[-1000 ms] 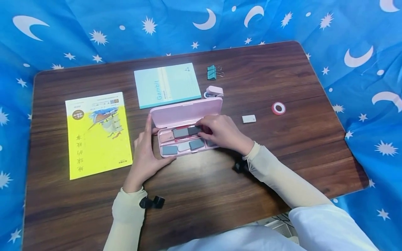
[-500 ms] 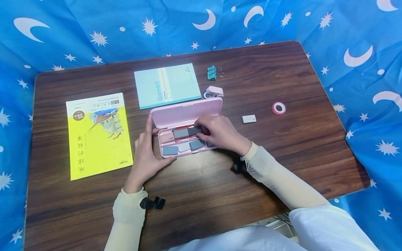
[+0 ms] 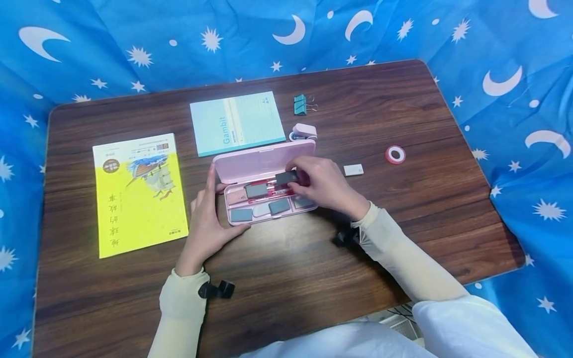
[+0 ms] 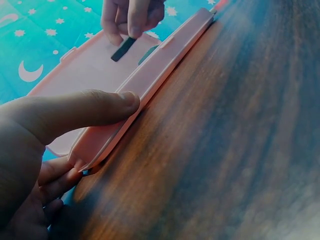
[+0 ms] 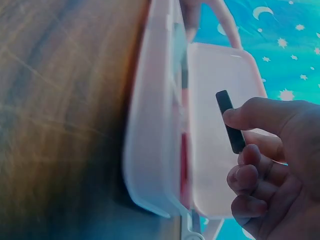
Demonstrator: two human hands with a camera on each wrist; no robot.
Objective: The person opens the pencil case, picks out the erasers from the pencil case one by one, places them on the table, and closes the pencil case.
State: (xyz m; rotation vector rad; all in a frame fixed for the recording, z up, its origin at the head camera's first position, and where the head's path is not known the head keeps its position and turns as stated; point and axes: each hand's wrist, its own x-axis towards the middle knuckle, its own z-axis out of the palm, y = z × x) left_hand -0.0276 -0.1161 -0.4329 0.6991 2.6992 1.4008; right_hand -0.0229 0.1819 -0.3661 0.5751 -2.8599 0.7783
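Observation:
A pink pencil case (image 3: 243,171) lies with its lid raised. My left hand (image 3: 206,228) holds its left end, thumb along the front wall and other fingers at the end and behind. Between thumb and fingers my right hand (image 3: 324,186) pinches a dark grey flat rectangular block (image 5: 231,122), held above the case, apart from it in the right wrist view. Inside the case are red pens (image 3: 268,196), a grey block (image 3: 256,191), a pinkish piece (image 3: 237,197), and a front row of grey blocks (image 3: 241,215) and a whitish piece (image 3: 261,210).
Behind the case lie a light-blue notebook (image 3: 237,122), a pink stapler-like object (image 3: 305,132) and a teal binder clip (image 3: 300,105). A yellow book (image 3: 141,204) is at left. To the right are a white eraser-like block (image 3: 353,170) and a red-and-white tape roll (image 3: 396,154).
My right hand has lifted the dark grey block and shifted slightly right and up. More of the red pens and a grey block at the case's right end now show. The left hand stays put.

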